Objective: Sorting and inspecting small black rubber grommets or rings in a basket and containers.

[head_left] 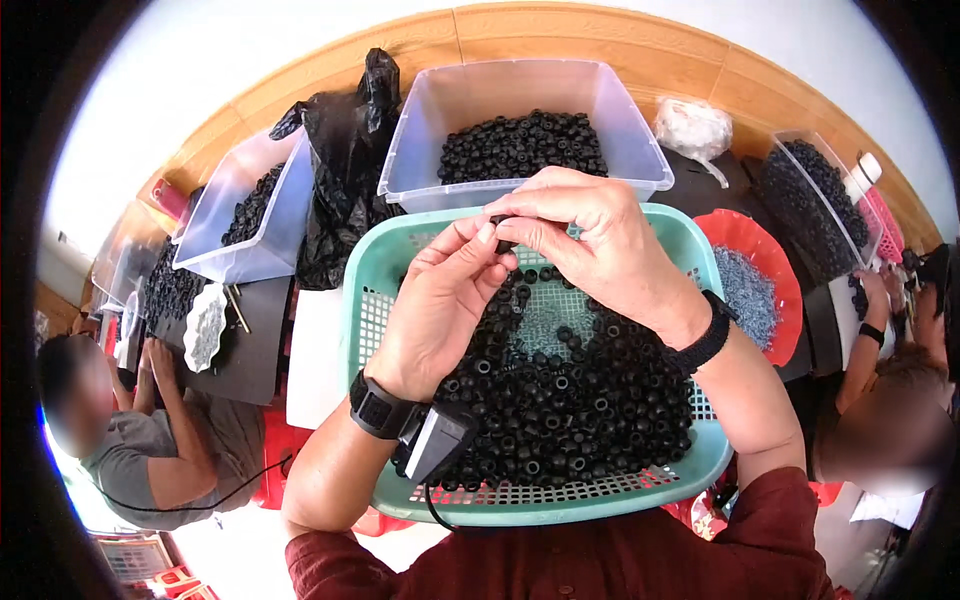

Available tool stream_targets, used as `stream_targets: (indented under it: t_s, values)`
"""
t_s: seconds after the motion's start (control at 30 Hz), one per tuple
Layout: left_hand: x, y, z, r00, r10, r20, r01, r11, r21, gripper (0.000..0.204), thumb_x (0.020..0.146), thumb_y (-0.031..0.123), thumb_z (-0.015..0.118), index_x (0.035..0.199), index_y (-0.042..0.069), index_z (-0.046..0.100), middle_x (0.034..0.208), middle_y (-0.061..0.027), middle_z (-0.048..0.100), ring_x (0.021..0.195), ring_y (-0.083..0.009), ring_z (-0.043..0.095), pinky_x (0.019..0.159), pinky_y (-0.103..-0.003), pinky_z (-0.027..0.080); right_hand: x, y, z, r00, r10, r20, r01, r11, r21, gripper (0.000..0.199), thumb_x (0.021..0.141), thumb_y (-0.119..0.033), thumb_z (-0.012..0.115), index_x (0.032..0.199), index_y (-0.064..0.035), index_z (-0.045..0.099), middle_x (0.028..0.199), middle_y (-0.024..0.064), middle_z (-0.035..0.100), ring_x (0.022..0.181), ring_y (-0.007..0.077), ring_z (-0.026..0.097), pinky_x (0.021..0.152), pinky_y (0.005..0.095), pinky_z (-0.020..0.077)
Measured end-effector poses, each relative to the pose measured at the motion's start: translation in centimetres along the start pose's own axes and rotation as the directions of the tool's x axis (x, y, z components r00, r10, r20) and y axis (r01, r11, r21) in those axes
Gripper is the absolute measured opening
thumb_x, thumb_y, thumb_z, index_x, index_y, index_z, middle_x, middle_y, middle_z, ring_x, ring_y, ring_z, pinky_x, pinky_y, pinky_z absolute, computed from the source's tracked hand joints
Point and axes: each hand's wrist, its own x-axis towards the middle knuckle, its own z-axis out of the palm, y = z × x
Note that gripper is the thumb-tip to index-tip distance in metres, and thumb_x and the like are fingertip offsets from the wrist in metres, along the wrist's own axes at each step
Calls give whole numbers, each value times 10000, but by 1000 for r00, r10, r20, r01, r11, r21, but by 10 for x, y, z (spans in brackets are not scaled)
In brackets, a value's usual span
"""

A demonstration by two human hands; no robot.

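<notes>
Above a pale green mesh basket, my left hand and my right hand meet, fingertips pinched together. Between them sits a small black plastic piece, mostly covered by the fingers; its exact kind is hidden. The basket holds a heap of small round black plastic caps, some showing a hole in the middle. Part of the mesh bottom shows beneath my hands. A dark strap with a grey device is on my left wrist, and a black band is round my right.
Behind the basket stands a clear plastic bin of black caps. To its left are a black plastic bag and another bin. A red bowl of grey-blue small parts sits right. People work at both sides.
</notes>
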Motion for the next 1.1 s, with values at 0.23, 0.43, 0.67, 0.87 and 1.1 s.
stream_targets:
  t_s: [0.23, 0.43, 0.67, 0.87, 1.1]
  values:
    - [-2, 4, 6, 998, 56, -15, -55, 995, 84, 265, 909, 58, 564, 1168, 6, 548, 1056, -49, 621, 923, -136, 602, 843, -230, 482, 1, -6, -9, 954, 298, -13, -291, 938, 188, 104, 858, -45, 607, 919, 27, 651, 849, 114, 637, 697, 195, 633, 612, 270, 493]
    - [-1, 2, 3, 998, 61, -25, -57, 991, 120, 322, 897, 39, 576, 1214, 38, 524, 1055, -39, 627, 931, -124, 602, 862, -248, 475, -1, -1, -5, 993, 120, 14, -120, 992, 46, 117, 856, -59, 616, 928, 25, 655, 839, 115, 632, 711, 215, 628, 621, 290, 490]
    - [-2, 2, 3, 995, 97, -36, -89, 979, 182, 347, 881, 38, 600, 1219, 45, 525, 1016, -20, 642, 919, -110, 602, 861, -252, 471, -1, 0, -3, 995, 96, -1, -96, 995, -1, 113, 839, -73, 637, 911, 10, 665, 803, 122, 627, 705, 243, 632, 614, 305, 493]
    - [-2, 0, 4, 993, 99, -57, -86, 978, 191, 355, 879, 37, 603, 1225, 44, 523, 1009, -24, 645, 912, -110, 603, 862, -255, 470, -4, 4, 2, 998, -16, -60, 9, 994, -109, 102, 817, -80, 645, 886, -6, 655, 776, 115, 618, 686, 281, 622, 589, 339, 486]
    - [-3, -2, 3, 989, 129, -77, -109, 969, 221, 351, 873, 23, 605, 1216, 33, 530, 1011, -45, 646, 913, -109, 605, 859, -249, 479, -7, 1, 2, 980, -191, 57, 196, 871, -451, 104, 791, -97, 620, 882, -48, 613, 705, 76, 549, 652, 248, 566, 597, 348, 422]
